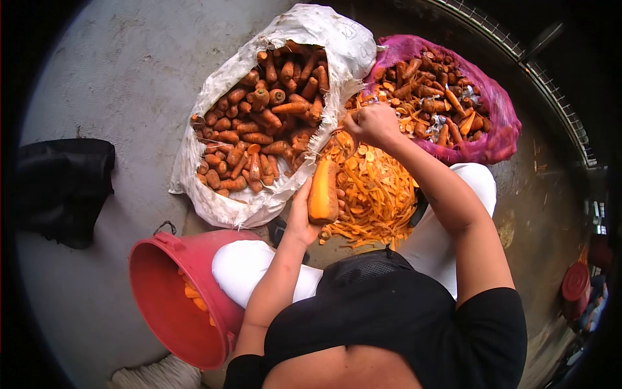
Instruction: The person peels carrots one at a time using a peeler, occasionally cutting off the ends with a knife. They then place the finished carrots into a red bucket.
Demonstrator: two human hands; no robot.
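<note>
My left hand (pixel 302 217) is wrapped around a thick carrot (pixel 323 193), which it holds at a slant. The carrot's facing side is bright orange and peeled, and its lower edge is darker. Beyond its top end, my right hand (pixel 374 125) is closed in a fist around a thin curved tool that looks like a peeler (pixel 347 141), blurred and partly hidden by the fingers. Below both hands lies a heap of orange carrot peelings (pixel 376 198).
A white sack (pixel 217 107) of unpeeled carrots lies open at left of centre. The pink mesh sack (pixel 505 126) at right holds more carrots. A tilted red bucket (pixel 149 249) contains some peeled carrots. Dark cloth (pixel 65 188) lies at far left.
</note>
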